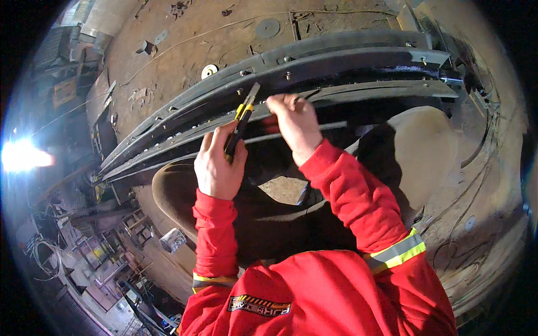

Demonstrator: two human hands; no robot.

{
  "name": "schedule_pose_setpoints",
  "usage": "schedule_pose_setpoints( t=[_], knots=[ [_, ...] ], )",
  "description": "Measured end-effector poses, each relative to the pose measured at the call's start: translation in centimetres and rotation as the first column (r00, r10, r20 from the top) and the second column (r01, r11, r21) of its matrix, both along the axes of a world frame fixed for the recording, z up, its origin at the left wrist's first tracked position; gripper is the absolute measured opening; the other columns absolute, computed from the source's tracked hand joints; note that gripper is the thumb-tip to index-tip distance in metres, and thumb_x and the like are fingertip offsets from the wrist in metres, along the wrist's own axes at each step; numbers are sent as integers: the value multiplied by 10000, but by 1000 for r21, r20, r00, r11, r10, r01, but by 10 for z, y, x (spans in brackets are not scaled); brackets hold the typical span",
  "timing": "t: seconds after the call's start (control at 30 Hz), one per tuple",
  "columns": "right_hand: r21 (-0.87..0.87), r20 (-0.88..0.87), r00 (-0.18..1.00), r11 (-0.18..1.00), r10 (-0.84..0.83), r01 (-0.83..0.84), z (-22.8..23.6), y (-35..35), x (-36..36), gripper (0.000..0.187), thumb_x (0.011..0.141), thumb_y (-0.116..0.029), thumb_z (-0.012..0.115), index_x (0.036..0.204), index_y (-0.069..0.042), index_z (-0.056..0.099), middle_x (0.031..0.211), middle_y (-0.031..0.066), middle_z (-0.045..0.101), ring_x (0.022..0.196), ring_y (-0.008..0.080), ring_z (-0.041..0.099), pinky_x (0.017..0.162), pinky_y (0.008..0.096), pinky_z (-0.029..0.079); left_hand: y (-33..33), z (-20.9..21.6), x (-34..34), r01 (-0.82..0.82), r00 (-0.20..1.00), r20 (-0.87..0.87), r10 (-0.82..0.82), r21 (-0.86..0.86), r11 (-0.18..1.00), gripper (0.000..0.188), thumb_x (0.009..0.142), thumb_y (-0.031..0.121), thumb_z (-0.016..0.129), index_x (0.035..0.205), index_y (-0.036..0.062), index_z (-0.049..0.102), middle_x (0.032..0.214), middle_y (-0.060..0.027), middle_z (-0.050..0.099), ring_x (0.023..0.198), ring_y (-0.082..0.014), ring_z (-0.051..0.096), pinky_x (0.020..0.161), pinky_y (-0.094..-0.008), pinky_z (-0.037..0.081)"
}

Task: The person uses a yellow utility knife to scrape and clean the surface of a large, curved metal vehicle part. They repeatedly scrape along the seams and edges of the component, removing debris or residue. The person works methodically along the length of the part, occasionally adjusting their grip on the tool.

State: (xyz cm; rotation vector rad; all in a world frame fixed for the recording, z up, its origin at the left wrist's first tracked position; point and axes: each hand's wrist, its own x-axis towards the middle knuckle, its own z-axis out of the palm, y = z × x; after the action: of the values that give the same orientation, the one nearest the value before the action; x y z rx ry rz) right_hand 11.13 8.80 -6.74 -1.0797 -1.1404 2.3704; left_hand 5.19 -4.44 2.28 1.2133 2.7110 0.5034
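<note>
My left hand (216,171) is closed around a yellow and black utility knife (243,119). Its blade is out and points up and away, in front of a long dark beam (347,66) with bolts along its flange. Just right of the knife, my right hand (296,124) has its fingers curled together at the near dark rail (372,91). Whatever those fingers may pinch is hidden. Both rails run across in front of me, bending toward the left.
A pale disc with a yellow centre (209,71) lies beyond the beam, and a grey disc (268,28) farther off on the brown floor. Cables (473,193) trail at the right. Racks and clutter (101,257) stand lower left, near a can-like container (172,241). A bright lamp (22,157) glares at far left.
</note>
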Motion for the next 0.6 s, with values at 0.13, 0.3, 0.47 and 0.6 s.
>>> schedule_pose_setpoints(
  t=[0.13,0.3,0.47,0.6],
  knots=[
    [-468,-56,998,884,-12,-16,32,-13,-3,273,922,-286,577,1033,-36,566,923,84,578,849,219,633,683,373,563,-1,9,-5,88,985,-140,-103,-114,990,418,696,113,710,1106,120,626,870,-117,588,736,-306,622,638,-370,517],
    [-634,-61,996,769,62,-87,18,-32,-17,241,928,-323,552,1006,-96,579,851,52,562,741,205,581,644,386,464,11,19,-21,194,955,-185,-232,-202,960,349,679,190,748,1015,163,658,806,-97,541,682,-285,614,574,-382,503],
    [-639,-110,985,768,-135,34,19,-39,-24,229,931,-311,547,1004,-95,577,802,53,565,724,188,569,629,390,447,30,16,-27,261,901,-264,-345,-306,916,276,661,229,757,903,142,656,813,-103,544,710,-283,623,579,-395,501],
    [-431,-173,976,901,-133,46,-6,-52,-33,274,960,-268,466,1065,-43,582,949,103,621,827,228,613,692,410,492,38,15,-28,266,884,-270,-382,-383,885,278,627,198,754,886,146,667,833,-96,566,741,-264,641,577,-388,514]
  ],
)
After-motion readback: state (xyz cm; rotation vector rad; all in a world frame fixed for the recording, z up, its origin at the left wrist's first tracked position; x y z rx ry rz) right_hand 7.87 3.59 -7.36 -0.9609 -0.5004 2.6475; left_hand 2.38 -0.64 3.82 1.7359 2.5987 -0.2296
